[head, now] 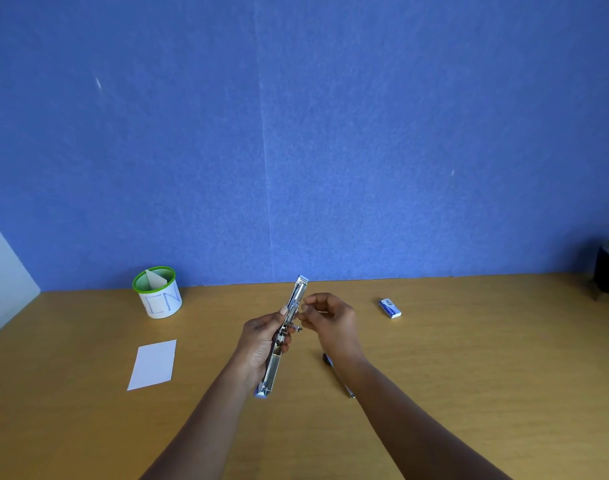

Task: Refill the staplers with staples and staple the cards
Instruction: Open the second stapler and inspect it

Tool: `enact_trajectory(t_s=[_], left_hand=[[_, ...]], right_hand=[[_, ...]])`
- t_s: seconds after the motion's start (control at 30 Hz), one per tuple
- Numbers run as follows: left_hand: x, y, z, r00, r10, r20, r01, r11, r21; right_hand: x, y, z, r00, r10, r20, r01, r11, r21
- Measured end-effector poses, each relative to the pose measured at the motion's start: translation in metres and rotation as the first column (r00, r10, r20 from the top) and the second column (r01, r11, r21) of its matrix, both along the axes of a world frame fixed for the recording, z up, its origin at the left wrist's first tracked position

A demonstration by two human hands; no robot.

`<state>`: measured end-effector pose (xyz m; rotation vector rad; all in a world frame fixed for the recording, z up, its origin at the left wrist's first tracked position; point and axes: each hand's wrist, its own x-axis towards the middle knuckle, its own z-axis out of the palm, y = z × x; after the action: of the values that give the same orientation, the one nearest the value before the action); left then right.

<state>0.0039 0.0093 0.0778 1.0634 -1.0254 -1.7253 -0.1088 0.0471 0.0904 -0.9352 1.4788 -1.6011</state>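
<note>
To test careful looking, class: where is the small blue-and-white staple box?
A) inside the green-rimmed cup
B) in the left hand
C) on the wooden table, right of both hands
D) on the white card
C: the small blue-and-white staple box lies on the wooden table, well right of the right hand.

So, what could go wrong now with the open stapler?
1. The left hand grips the open stapler in the air only around its middle; it may twist or slip while the right hand works at its rail.
2. The right forearm is above the second stapler on the desk and might knock it.
</note>
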Motion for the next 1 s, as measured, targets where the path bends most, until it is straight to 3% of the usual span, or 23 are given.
enact_trajectory(t_s=[0.1,0.23,0.47,0.67,0.83,1.0], left_hand=[[-0.001,-0.002,0.0,0.996,0.018,0.083,-0.013,0.998,-0.061],[-0.002,-0.002,0.001,0.946,0.073,0.315,0.003,0.973,-0.232],[-0.009,0.001,0.009,0.764,0.235,0.601,0.15,0.841,-0.52],[-0.012,0.0,0.01,0.722,0.291,0.628,0.208,0.774,-0.598],[-0.011,-0.004,0.009,0.762,0.21,0.613,0.201,0.823,-0.531],[-0.009,-0.005,0.003,0.882,0.158,0.445,0.003,0.94,-0.34]], right_hand=[[0.002,-0.002,0.002,0.984,-0.005,0.177,-0.012,0.996,0.093],[0.001,-0.005,0.005,0.897,0.034,0.441,-0.124,0.976,0.178],[0.0,-0.003,0.004,0.767,0.063,0.638,-0.217,0.962,0.167],[-0.003,0.001,0.002,0.658,0.011,0.753,-0.171,0.976,0.135],[-0.004,0.0,-0.003,0.644,0.005,0.765,-0.166,0.977,0.134],[-0.006,0.001,-0.001,0.628,0.012,0.779,-0.197,0.97,0.144]])
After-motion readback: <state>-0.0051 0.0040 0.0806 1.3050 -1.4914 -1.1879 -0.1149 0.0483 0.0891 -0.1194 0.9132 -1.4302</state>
